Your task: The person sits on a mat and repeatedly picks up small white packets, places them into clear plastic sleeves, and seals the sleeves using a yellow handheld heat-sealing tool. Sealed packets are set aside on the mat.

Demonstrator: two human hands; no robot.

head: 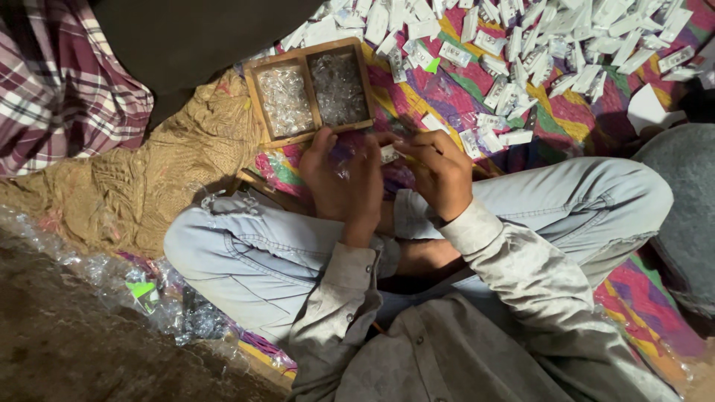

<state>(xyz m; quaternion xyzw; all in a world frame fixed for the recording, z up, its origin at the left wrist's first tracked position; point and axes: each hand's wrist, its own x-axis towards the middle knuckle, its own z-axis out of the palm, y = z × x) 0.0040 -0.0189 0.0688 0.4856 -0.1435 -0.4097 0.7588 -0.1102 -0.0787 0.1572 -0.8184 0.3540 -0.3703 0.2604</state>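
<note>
I sit cross-legged in light jeans on a colourful woven mat [573,112]. My left hand [341,179] and my right hand [436,167] meet just above my knees. Between their fingertips is a small clear plastic sachet [387,153], which both hands pinch. A bit of clear plastic shows against my left palm. Right in front of the hands stands a wooden two-compartment box [309,91], and both compartments hold small clear pieces.
Several small white sachets [536,45] lie heaped across the mat at the back right. A tan knitted cloth [149,179] and a plaid cloth [52,82] lie to the left. Crumpled clear plastic [141,286] runs along the dirt floor at the lower left.
</note>
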